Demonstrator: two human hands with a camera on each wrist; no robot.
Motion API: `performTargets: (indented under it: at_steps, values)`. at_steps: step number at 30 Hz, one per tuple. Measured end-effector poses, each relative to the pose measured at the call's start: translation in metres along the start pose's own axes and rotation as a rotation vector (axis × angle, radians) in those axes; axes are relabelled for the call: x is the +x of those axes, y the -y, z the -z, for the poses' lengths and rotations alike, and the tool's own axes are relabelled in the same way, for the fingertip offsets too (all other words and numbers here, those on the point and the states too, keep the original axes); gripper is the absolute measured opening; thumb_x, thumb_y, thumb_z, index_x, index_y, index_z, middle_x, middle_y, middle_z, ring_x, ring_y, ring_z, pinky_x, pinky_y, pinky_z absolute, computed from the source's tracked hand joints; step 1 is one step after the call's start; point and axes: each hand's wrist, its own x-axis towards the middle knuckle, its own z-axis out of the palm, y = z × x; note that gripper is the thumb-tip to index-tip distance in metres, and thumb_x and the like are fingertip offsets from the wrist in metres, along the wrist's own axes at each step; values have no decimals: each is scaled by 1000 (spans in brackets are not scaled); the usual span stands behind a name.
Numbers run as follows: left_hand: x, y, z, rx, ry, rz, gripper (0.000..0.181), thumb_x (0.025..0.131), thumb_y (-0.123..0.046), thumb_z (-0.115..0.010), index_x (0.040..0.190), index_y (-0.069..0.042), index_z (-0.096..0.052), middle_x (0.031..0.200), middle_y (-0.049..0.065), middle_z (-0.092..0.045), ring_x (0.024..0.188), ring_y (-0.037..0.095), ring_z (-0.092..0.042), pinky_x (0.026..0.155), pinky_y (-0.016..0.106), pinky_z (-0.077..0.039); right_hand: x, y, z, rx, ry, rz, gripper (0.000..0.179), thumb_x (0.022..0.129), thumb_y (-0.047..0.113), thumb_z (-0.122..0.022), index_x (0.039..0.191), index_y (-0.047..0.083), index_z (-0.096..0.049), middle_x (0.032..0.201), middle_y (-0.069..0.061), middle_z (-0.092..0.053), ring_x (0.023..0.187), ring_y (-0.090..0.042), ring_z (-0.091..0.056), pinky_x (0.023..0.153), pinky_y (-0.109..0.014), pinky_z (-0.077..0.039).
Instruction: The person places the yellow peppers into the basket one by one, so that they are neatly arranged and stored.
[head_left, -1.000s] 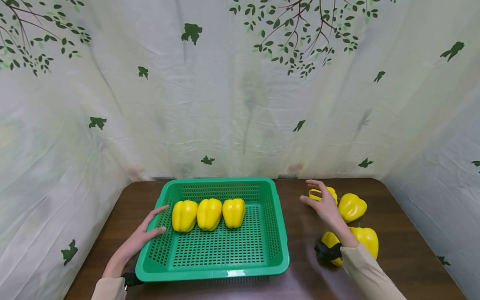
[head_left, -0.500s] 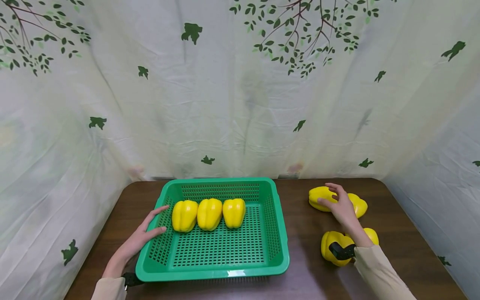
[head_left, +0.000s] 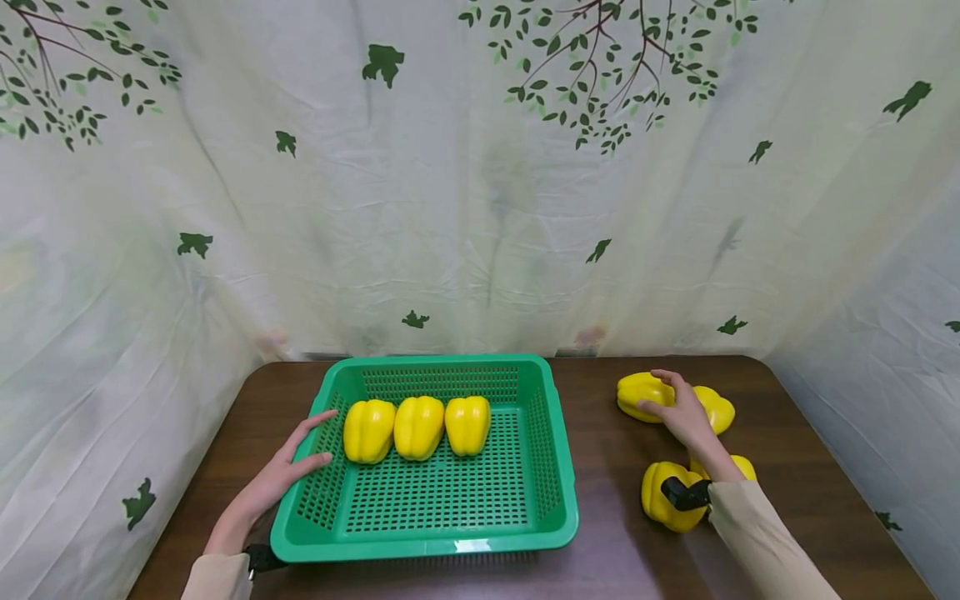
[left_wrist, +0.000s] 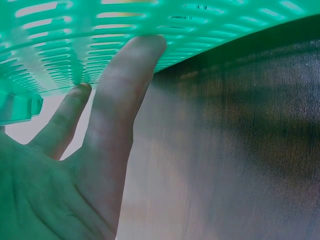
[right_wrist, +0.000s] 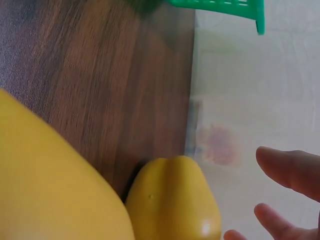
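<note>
Right grip [head_left: 681, 414] over yellow peppers [head_left: 639, 397], leafy curtain [head_left: 510, 225] behind, green basket [head_left: 375, 552] alongside.

Beige sleeves [head_left: 768, 537] and black wrist devices [head_left: 684, 494] accompany bare hands [head_left: 686, 415].

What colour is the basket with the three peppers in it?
The basket is green; it shows best in the head view.

High forward-down head view, close wrist views, green basket [head_left: 435, 504] in all.
</note>
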Motion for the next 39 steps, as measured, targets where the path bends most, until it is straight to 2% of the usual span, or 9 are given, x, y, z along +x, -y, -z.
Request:
performTargets:
  at_steps: [6,20,29,34,39]
  values:
    - [0,0,0,-20,5,11,61,99,-18,-51,151,-17,-18,153,23,-1,119,47,-41,81,43,-52,3,-3,0,-16,35,-10,67,93,19,-62,146,-2,-25,146,-33,-21,131,-49,-21,104,-63,-18]
    - [-1,-2,0,0,4,9,61,99,-19,-51,151,-15,-17,153,24,0,123,48,-35,86,47,-49,7,-8,-4,-22,4,69,55,91,10,-63,138,-4,-39,141,-29,-35,131,-47,-26,104,-61,-22]
    - [-2,-3,0,-28,7,-24,61,99,-15,-51,150,-13,-17,153,25,0,122,49,-37,83,40,-51,9,-4,-6,-33,6,89,50,91,10,-64,136,-2,-43,138,-29,-38,124,-50,-35,99,-59,-33]
    - [-2,-3,0,-22,2,-18,61,99,-15,-51,150,-14,-17,153,25,0,123,49,-36,83,41,-51,8,-3,-9,-71,-16,69,57,90,12,-65,137,-5,-39,137,-33,-30,122,-49,-34,99,-59,-31]
    - [-1,-4,0,-31,6,-10,61,99,-15,-51,151,-14,-17,153,25,0,122,49,-37,83,42,-52,10,-4,-12,-86,-7,31,70,88,14,-67,141,-10,-28,138,-36,-25,124,-48,-28,102,-60,-25]
